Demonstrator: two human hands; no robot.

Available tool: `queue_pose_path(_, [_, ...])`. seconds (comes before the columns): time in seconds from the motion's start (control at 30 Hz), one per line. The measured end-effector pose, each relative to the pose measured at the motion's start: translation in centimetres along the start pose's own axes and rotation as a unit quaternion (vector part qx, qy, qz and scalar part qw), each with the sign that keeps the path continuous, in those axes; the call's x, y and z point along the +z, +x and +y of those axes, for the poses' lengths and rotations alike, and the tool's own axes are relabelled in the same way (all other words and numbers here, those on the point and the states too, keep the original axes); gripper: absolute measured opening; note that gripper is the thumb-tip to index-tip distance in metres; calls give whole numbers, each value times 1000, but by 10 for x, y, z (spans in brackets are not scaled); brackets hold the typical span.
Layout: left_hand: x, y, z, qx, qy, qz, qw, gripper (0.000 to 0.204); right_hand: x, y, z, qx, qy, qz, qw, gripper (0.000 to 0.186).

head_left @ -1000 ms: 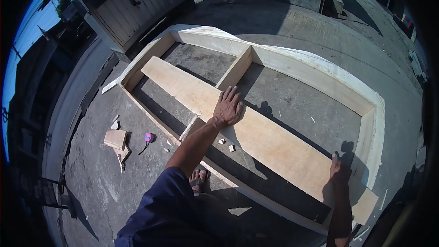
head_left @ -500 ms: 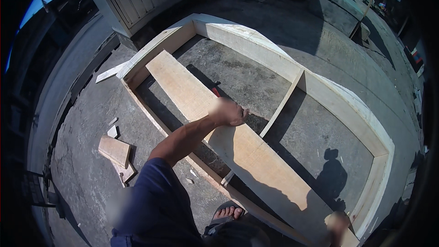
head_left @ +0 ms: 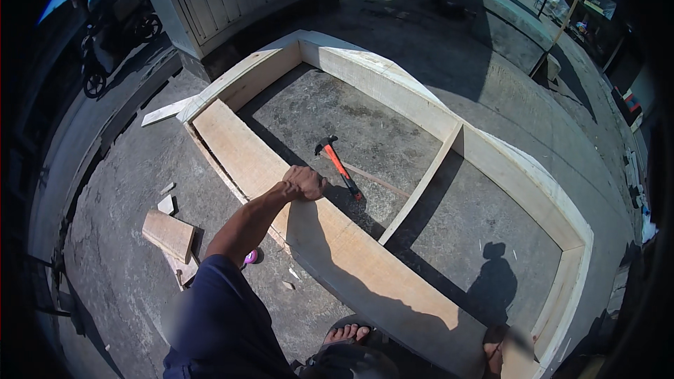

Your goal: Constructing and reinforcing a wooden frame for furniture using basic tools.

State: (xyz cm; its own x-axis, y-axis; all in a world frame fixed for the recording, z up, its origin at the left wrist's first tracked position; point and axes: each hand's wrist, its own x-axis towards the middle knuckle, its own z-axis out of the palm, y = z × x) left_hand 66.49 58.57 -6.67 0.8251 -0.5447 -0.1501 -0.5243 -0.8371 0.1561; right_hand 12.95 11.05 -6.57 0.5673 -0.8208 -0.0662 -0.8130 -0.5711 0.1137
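A long, wide wooden plank (head_left: 365, 253) lies along the near side of a large wooden frame (head_left: 379, 70) on the ground. My left hand (head_left: 305, 182) is closed over the plank's far edge around its middle, fingers curled down. At the plank's near right end, my right hand (head_left: 495, 351) grips it, partly blurred and cut by shadow. A claw hammer (head_left: 338, 168) with a red-orange and black handle rests on the concrete inside the frame, just beyond my left hand. A wooden crosspiece (head_left: 425, 182) divides the frame.
Wood offcuts (head_left: 168, 235) lie to the left, outside the frame. A pink round object (head_left: 251, 257) sits by my left forearm. My sandalled foot (head_left: 347, 333) stands close to the frame's near side. A metal cabinet (head_left: 246, 0) rises behind; a parked motorbike (head_left: 105, 49) is far left.
Both hands have drawn the plank toward me and leftward, onto the frame's near side. The hammer, mostly covered before, is now in plain view, and the pink object has appeared.
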Motion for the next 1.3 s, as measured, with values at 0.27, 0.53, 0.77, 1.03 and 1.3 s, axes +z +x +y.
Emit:
queue_pose_path(0.27, [-18,-20,-8,-47,4,-38,998,46,-1,3,-11,-45,-12,-40,998,49])
queue_pose_path(0.53, [70,47,-36,127,47,146,980,47,-57,0,-17,15,28,-127,991,52])
queue_pose_path(0.77, [83,43,-125,84,153,144,974,51,-44,14,-37,-25,116,-71,990,56])
queue_pose_path(1.03, [82,39,-76,45,151,114,981,55,-51,-26,-19,-14,154,-117,981,54])
queue_pose_path(1.3, [33,26,-158,4,161,93,982,62,-30,8,-80,-81,152,-81,982,48])
